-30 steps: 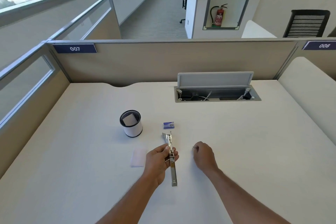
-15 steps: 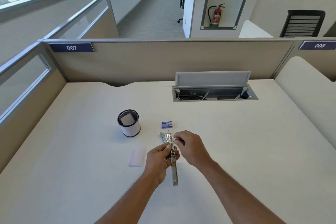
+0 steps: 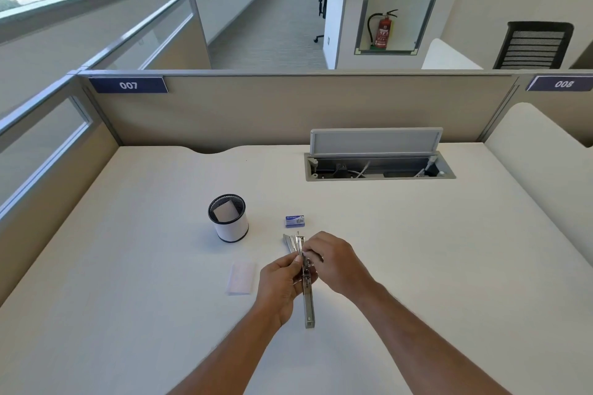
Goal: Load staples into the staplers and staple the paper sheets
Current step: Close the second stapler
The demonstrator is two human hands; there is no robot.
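A long silver stapler (image 3: 308, 301) lies swung open on the white desk, its far end pointing away from me. My left hand (image 3: 279, 285) grips it at the middle from the left. My right hand (image 3: 337, 261) is at the stapler's far half, fingertips pinched together over the channel; whatever they hold is too small to make out. A small blue staple box (image 3: 294, 221) sits just beyond the stapler. A small stack of white paper sheets (image 3: 240, 277) lies left of my left hand.
A black-and-white mesh pen cup (image 3: 228, 217) with a paper slip inside stands at the left of the staple box. An open cable hatch (image 3: 378, 167) is set into the desk at the back right. Beige partition walls (image 3: 288, 109) enclose the desk.
My right hand came off the desk at the right and moved left onto the stapler's far half. The left hand kept its grip on the stapler.
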